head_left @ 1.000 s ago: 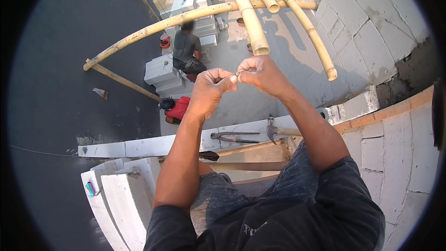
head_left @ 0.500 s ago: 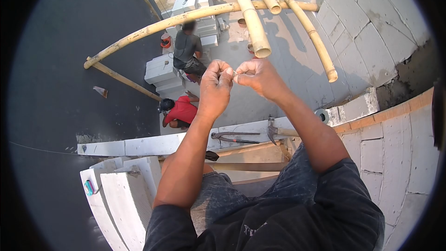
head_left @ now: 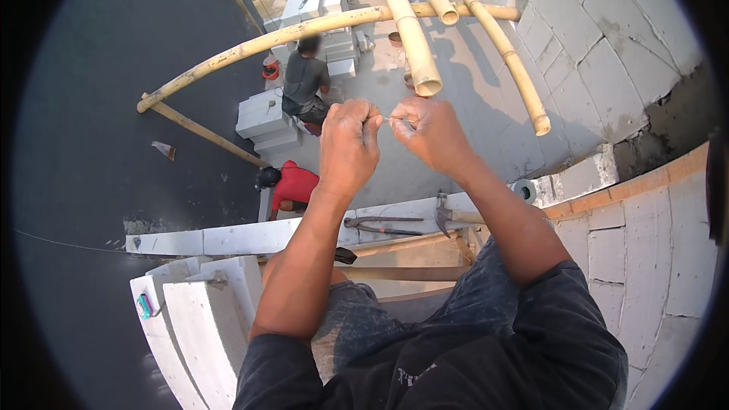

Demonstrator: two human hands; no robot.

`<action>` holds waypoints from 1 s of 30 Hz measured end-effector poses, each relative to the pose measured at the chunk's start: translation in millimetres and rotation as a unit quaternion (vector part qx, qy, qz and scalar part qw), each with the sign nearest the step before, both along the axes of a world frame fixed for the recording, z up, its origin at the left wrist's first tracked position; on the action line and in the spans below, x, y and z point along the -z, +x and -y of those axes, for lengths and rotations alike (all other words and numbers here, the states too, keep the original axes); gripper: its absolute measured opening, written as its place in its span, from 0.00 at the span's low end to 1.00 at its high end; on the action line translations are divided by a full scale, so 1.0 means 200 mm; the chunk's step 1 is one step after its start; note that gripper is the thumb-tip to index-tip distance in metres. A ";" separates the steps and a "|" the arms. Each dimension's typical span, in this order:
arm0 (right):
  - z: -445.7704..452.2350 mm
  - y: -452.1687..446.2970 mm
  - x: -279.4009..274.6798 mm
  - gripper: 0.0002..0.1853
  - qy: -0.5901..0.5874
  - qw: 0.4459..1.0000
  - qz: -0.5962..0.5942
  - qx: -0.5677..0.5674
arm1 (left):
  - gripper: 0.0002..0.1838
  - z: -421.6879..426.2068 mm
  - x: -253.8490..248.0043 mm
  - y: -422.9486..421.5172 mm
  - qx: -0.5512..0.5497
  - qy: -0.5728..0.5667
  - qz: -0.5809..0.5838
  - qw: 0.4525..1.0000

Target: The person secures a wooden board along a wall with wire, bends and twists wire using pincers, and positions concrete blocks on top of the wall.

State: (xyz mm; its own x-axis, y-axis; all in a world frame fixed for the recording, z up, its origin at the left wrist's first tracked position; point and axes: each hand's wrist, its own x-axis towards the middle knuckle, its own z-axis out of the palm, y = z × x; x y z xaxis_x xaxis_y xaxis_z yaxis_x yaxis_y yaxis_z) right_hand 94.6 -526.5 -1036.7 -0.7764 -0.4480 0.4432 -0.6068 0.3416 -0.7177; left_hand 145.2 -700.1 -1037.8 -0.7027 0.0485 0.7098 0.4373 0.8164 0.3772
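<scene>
Just beyond the block ledge, my left hand [head_left: 350,140] and my right hand [head_left: 431,137] are raised close together. Each has thumb and fingers pinched on a thin pale strand [head_left: 386,118], which shows in the small gap between them. Whether it is string or wire I cannot tell. Below the hands, long-handled pincers [head_left: 380,222] lie on the white block ledge [head_left: 235,237]. A claw hammer [head_left: 443,216] rests to their right, its handle partly behind my right forearm.
Bamboo poles [head_left: 410,30] extend close above my hands. Below, co-workers are among stacked white blocks [head_left: 266,118], one in a red shirt [head_left: 296,184]. Left stand upright blocks [head_left: 205,319] with a teal tape measure [head_left: 144,306]. A round grey-green object [head_left: 524,190] sits by my right forearm.
My hands have moved slightly apart, and more of the strand shows between them. The co-worker in red below has bent lower toward the ledge.
</scene>
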 end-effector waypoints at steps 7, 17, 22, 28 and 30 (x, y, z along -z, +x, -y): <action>0.10 0.07 0.14 0.05 0.084 0.971 -0.205 0.084 | 0.06 0.02 0.07 -0.03 0.020 0.494 0.318 0.809; 0.13 0.08 0.13 0.02 -0.012 0.994 -0.106 -0.024 | 0.05 0.08 0.05 0.03 -0.004 0.260 0.299 0.918; 0.06 0.03 0.04 0.07 0.007 0.993 0.121 -0.015 | 0.06 0.06 -0.03 0.07 0.066 0.200 0.269 0.940; 0.08 -0.03 0.13 0.07 -0.138 0.954 0.260 -0.063 | 0.05 0.07 -0.07 0.05 0.101 0.166 0.253 0.948; 0.08 -0.04 0.13 0.07 -0.174 0.950 0.244 -0.093 | 0.04 0.08 -0.06 0.04 0.102 0.175 0.268 0.942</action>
